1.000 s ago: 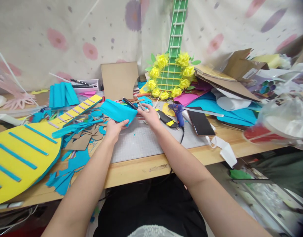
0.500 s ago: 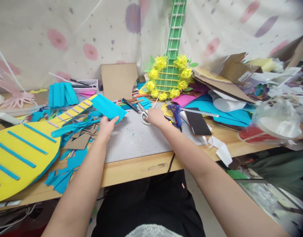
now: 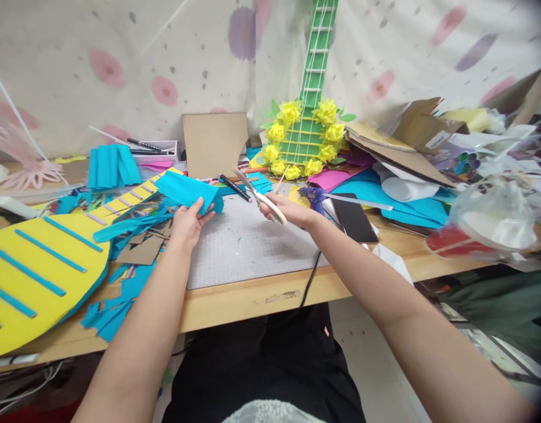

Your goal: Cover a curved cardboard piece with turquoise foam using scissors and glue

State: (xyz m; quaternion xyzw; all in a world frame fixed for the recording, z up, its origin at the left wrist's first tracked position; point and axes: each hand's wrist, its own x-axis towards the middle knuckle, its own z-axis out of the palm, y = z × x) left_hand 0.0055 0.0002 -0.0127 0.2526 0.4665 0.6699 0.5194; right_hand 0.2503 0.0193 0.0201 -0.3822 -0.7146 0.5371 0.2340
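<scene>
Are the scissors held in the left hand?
No, the right hand holds the scissors, while the left hand holds blue paper.

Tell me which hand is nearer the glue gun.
Right: the right hand, holding scissors, is just beside the glue gun; the left hand, holding blue paper, is farther off to the left.

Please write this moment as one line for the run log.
left grip: holds blue paper | right grip: holds scissors | grey mat: on table | glue gun: beside right grip
</scene>
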